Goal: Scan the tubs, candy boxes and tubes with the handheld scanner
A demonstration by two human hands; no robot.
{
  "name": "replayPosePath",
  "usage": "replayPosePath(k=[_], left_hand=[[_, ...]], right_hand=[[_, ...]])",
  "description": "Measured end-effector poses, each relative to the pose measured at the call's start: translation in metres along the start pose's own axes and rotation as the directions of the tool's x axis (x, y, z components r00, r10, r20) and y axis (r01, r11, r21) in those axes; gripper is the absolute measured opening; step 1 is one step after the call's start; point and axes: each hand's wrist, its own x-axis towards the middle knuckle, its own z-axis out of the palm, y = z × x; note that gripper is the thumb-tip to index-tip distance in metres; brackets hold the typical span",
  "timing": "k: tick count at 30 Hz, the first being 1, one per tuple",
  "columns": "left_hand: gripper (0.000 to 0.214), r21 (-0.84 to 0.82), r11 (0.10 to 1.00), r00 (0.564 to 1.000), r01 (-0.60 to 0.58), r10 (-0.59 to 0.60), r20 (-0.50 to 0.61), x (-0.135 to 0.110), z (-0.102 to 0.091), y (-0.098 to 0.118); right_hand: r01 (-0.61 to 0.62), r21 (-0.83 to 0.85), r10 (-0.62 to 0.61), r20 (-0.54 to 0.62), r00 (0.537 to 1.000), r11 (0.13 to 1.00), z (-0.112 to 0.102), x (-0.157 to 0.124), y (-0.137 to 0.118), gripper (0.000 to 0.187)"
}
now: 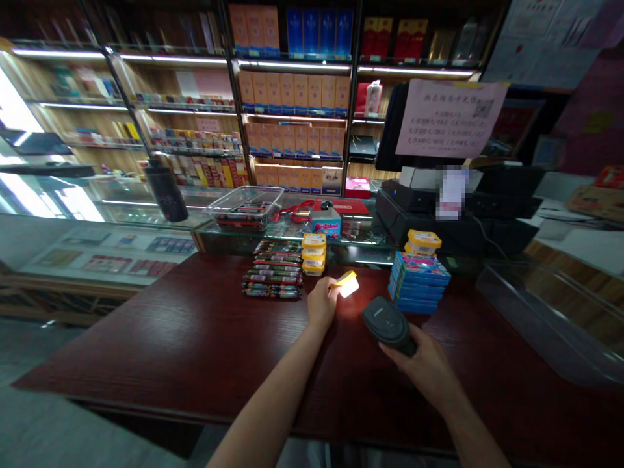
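Pinched in my left hand [322, 304] is a small yellow-lidded tub [348, 285], lit brightly on the side facing the scanner. My right hand [429, 361] grips a black handheld barcode scanner [387, 323], its head pointed toward the tub and a short way apart from it. Behind my left hand stands a stack of similar yellow tubs [314, 255], beside rows of dark, shiny packets [273, 276]. To the right, another yellow tub [424, 242] rests on top of a pile of blue boxes [420, 286].
Dark red wooden table [170, 338] lies under my hands. A clear plastic bin [546, 325] sits at right, and a clear tray [246, 211] holds packets on the glass counter. A monitor [390, 130] with a paper sign stands back right. Stocked shelves [292, 62] line the wall.
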Motion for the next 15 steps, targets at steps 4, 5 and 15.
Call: replayPosePath(k=[4,5,15], left_hand=[[0.008,-0.023,1.000,1.000,0.008,-0.008,0.015,0.000,0.001,-0.001],[0.008,-0.029,1.000,1.000,0.007,-0.007,0.020,0.000,0.001,-0.001],[0.011,-0.130,0.989,0.998,-0.063,0.062,-0.012,-0.001,0.002,-0.004]], right_hand=[[0.020,-0.003,-0.020,0.008,1.000,1.000,0.001,0.001,0.002,0.039],[0.028,-0.006,-0.028,0.006,1.000,1.000,0.001,0.001,0.004,0.039],[-0.001,-0.553,-0.046,-0.071,0.996,0.833,-0.004,0.021,0.018,0.031]])
